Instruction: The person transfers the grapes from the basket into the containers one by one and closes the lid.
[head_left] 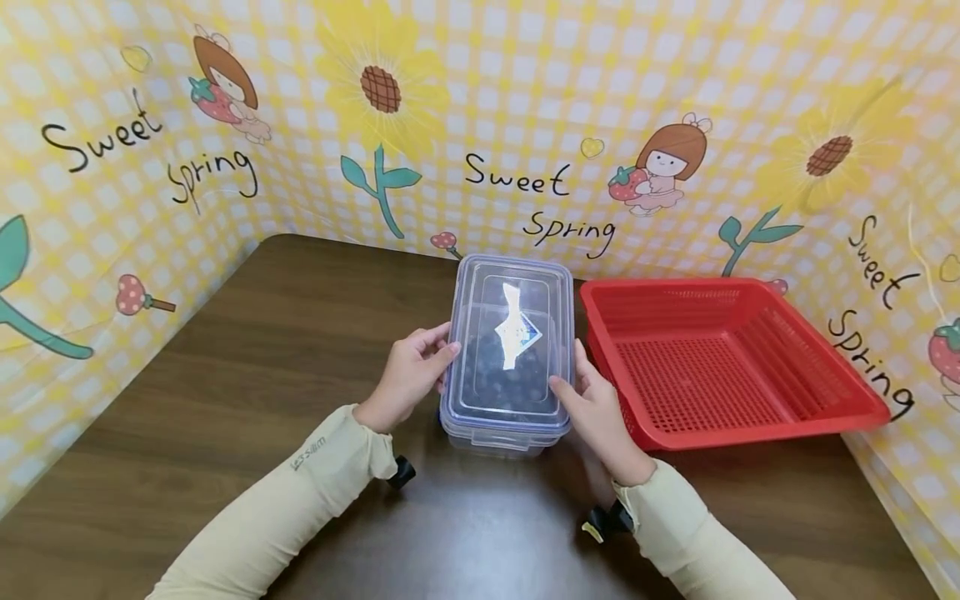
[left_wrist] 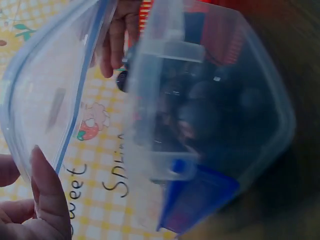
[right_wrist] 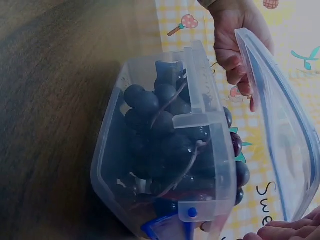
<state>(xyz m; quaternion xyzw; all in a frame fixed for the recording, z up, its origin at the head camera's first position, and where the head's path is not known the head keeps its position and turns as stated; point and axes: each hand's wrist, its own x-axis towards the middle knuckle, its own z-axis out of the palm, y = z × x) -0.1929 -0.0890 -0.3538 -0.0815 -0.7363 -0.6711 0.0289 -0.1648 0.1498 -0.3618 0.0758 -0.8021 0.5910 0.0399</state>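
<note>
A clear plastic food box [right_wrist: 107, 165] stands on the table with dark grapes [right_wrist: 145, 102] and their stems inside. Some grapes bulge above its rim in the right wrist view. Over the box is a clear lid [head_left: 472, 379] with a blue seal. Both wrist views show a gap between lid and box. My left hand [head_left: 412, 371] pinches the lid's left edge, thumb on top. On the opposite edge my right hand [head_left: 596, 408] grips it the same way. A blue clip [left_wrist: 200, 195] hangs outward from the box's side.
A red perforated plastic basket [head_left: 712, 433] sits right of the box on the brown wooden table [head_left: 225, 400]. A yellow checked cloth [head_left: 510, 83] with printed flowers and figures encloses the table's back and sides.
</note>
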